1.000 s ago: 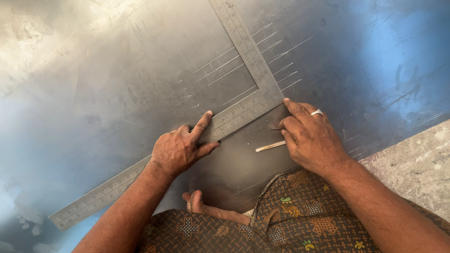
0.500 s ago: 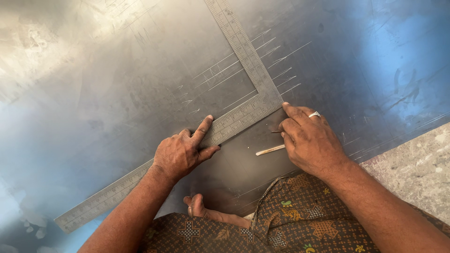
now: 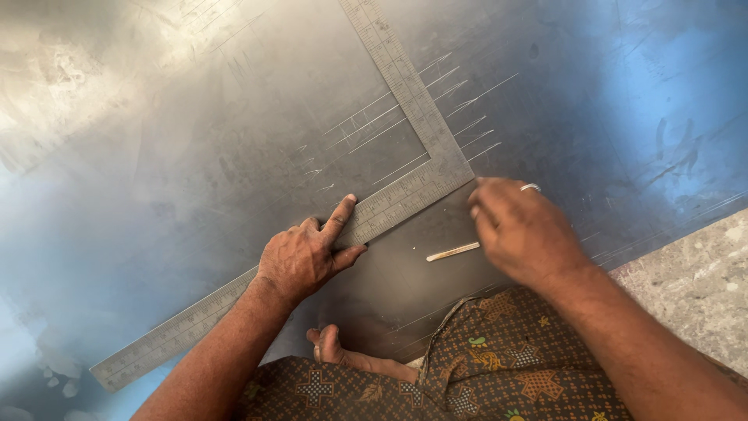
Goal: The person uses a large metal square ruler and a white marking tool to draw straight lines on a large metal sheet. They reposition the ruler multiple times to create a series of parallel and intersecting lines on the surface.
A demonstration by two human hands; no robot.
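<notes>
Shifted steel square, L-shaped, graduated, flat

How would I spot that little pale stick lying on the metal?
Start at the big grey metal sheet and find the L-shaped steel square on it. Just below its corner, between the left hand and right hand, lies the pale stick: thin, cream-coloured, the only loose small thing there.

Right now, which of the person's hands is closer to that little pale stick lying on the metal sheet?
Right. The right hand hovers just beside the pale stick's right end, almost touching it. The left hand is farther off to the left, pressing down the steel square.
</notes>
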